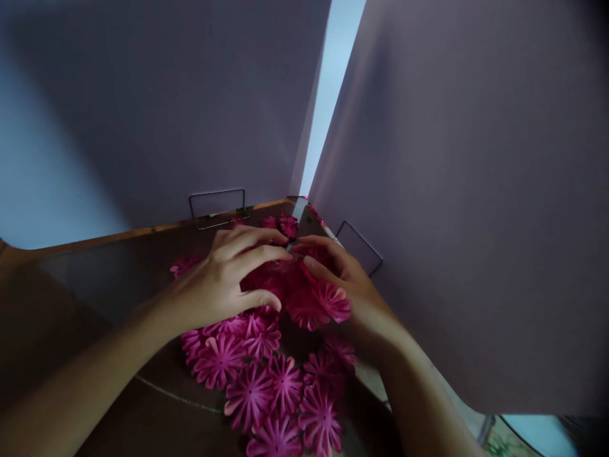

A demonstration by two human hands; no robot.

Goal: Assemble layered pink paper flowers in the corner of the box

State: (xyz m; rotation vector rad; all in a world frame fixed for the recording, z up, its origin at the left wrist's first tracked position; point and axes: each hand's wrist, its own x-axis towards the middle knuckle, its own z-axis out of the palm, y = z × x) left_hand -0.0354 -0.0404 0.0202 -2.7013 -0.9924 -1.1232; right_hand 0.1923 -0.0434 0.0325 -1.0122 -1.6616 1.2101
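Note:
Many pink petal pieces shaped like flowers (250, 392) lie in a loose pile on a dark tabletop (157, 406). Above the far part of the pile, my left hand (238, 266) arches with its fingers spread over blurred pink pieces. My right hand (340, 273) curls round a bunch of pink flower pieces (309, 301) from the right side. The fingertips of both hands come close together near the top of the bunch.
Two large grey panels (166, 114) (476, 190) stand behind and to the right, with a bright gap between them. Thin wire stands (217, 192) (382, 259) show at their bases. More pink flowers (288, 225) lie in the far corner. Patterned floor shows at the lower right.

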